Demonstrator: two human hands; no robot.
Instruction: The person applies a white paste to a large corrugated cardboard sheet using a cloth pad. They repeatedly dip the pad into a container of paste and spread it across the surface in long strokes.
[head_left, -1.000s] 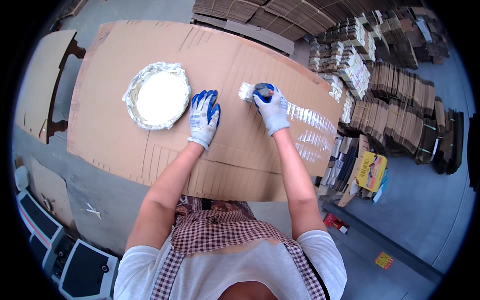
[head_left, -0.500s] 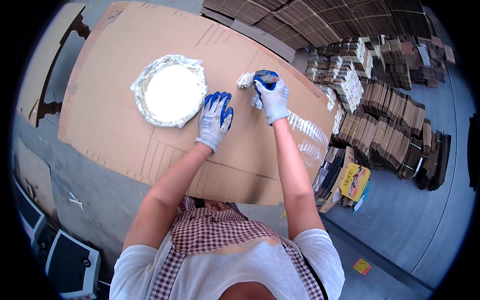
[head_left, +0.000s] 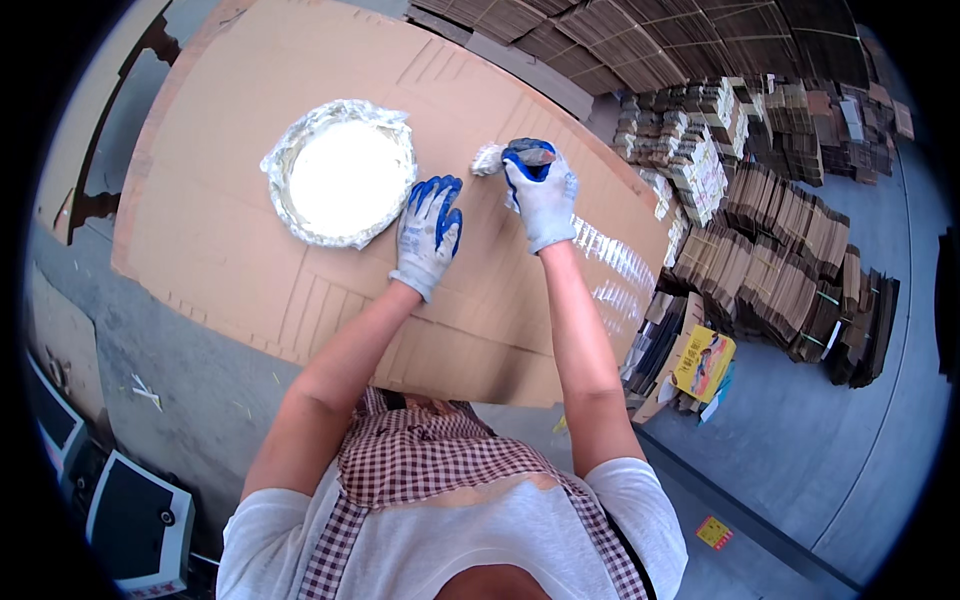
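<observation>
Right grip (head_left: 542,190) is wrapped snugly round the brush (head_left: 488,160), and I've got that brush out toward the far edge of the worktop (head_left: 200,190), nearer its right end than its left. Across from it, left grip (head_left: 428,237) holds nothing, palm down and fingers laid out, just beside the basin (head_left: 280,190); from up here I can't call whether fingertips and rim actually touch. And there's the danger: a nudge from those fingers could shift the basin and slop its white contents (head_left: 350,185), though glare hides how full it is. Watch the other side too! Streaks (head_left: 613,250) run from beside the right cuff toward the right end, shiny enough to look wet, so a dropped forearm (head_left: 585,330) might smear them, and an overloaded brush could drip on the bare stretch between the two grips. Now the line of it: bristles point left, to the basin's side, handle back toward the right end, long axis roughly side to side, at a slant to the far edge rather than matching it. How steeply the handle tilts, I can't judge.
</observation>
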